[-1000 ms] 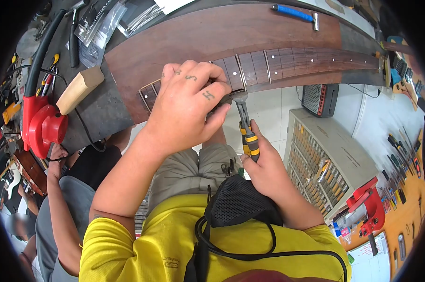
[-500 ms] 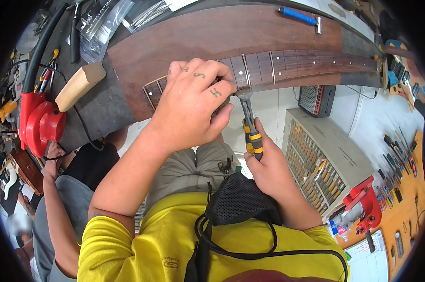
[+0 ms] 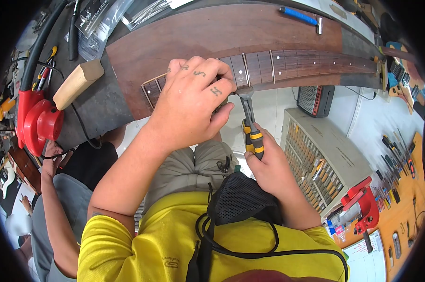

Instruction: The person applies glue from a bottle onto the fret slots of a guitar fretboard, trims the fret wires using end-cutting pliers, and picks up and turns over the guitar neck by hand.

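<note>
A dark fretboard with white dots lies along the near edge of the brown wooden board. My left hand is bent over it, fingers curled around its near edge; whether they hold anything else is hidden. My right hand is closed around the yellow and grey handles of the pliers. The jaws of the pliers touch the near edge of the fretboard, just right of my left hand, beside a shiny fret.
A blue-handled hammer lies at the back. Toward the left are a pale wooden block, a red blower and plastic packets. A co-worker's arm shows at left; a grey drawer cabinet stands at right.
The view has shifted slightly. The pliers and both hands keep nearly the same place at the fretboard, with the pliers' handles a little lower and further right in view.
</note>
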Demonstrator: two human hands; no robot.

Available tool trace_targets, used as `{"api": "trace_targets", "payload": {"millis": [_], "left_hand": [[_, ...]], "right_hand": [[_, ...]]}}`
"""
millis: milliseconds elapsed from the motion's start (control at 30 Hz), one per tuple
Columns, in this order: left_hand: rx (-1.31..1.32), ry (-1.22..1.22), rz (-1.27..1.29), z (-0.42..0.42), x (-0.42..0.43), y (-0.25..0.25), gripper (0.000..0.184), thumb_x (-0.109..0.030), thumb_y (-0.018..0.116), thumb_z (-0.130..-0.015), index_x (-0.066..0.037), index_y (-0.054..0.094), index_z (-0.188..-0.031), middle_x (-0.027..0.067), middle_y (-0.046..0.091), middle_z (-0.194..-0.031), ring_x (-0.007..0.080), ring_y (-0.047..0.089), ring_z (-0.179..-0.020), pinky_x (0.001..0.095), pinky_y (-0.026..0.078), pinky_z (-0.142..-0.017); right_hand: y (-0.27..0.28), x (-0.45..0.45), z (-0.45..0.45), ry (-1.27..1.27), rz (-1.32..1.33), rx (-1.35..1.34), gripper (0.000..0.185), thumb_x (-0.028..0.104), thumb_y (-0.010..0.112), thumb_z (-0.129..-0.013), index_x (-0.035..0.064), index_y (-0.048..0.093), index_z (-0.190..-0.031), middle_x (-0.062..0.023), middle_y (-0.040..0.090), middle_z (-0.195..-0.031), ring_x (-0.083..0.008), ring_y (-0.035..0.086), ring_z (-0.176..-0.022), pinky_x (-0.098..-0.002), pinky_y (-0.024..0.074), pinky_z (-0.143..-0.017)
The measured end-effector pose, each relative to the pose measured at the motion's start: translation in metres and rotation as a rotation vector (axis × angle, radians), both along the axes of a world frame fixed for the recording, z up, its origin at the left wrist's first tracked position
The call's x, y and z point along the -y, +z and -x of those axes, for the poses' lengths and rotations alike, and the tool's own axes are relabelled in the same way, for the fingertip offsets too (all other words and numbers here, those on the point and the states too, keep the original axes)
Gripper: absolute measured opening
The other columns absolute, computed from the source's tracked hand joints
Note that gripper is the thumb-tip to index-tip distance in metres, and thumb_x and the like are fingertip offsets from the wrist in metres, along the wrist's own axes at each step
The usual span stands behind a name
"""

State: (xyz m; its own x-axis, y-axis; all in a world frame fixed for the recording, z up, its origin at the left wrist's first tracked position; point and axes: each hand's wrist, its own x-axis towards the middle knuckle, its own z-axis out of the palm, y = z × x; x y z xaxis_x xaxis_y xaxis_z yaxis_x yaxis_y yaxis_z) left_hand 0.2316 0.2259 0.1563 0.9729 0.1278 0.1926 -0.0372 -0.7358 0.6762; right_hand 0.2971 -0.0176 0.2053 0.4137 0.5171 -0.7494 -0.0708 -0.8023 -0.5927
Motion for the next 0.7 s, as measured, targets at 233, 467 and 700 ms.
{"api": "trace_targets", "payload": {"millis": [233,467,700], "left_hand": [[0.017,0.066,-0.039,-0.004,0.007,-0.006,0.043,-0.035,0.092,-0.071,-0.011,0.069,-0.098,0.0042,0.067,-0.109,0.0279,0.062,-0.097,0.0419,0.041,-0.085],[0.035,0.147,0.404,0.042,0.050,0.003,0.045,-0.032,0.092,-0.080,-0.003,0.066,-0.103,0.0129,0.065,-0.111,0.0287,0.063,-0.106,0.0428,0.052,-0.088],[-0.470,0.148,1.680,0.033,0.101,-0.029,0.068,-0.026,0.090,-0.090,-0.001,0.051,-0.141,0.0106,0.058,-0.143,0.0213,0.060,-0.127,0.0376,0.050,-0.111]], "right_hand": [[-0.005,-0.002,-0.003,-0.049,0.093,-0.088,0.074,0.006,0.063,-0.083,-0.0086,0.043,-0.152,-0.0309,0.060,-0.137,-0.0444,0.060,-0.131,-0.0444,0.0473,-0.112],[-0.004,-0.006,-0.005,-0.070,0.152,-0.121,0.070,0.006,0.064,-0.082,-0.0080,0.046,-0.148,-0.0298,0.067,-0.127,-0.0447,0.066,-0.121,-0.0453,0.0506,-0.107],[-0.003,-0.009,-0.001,-0.173,0.049,-0.170,0.070,0.004,0.065,-0.083,-0.0045,0.046,-0.150,-0.0250,0.067,-0.131,-0.0361,0.066,-0.125,-0.0431,0.0509,-0.107]]}}
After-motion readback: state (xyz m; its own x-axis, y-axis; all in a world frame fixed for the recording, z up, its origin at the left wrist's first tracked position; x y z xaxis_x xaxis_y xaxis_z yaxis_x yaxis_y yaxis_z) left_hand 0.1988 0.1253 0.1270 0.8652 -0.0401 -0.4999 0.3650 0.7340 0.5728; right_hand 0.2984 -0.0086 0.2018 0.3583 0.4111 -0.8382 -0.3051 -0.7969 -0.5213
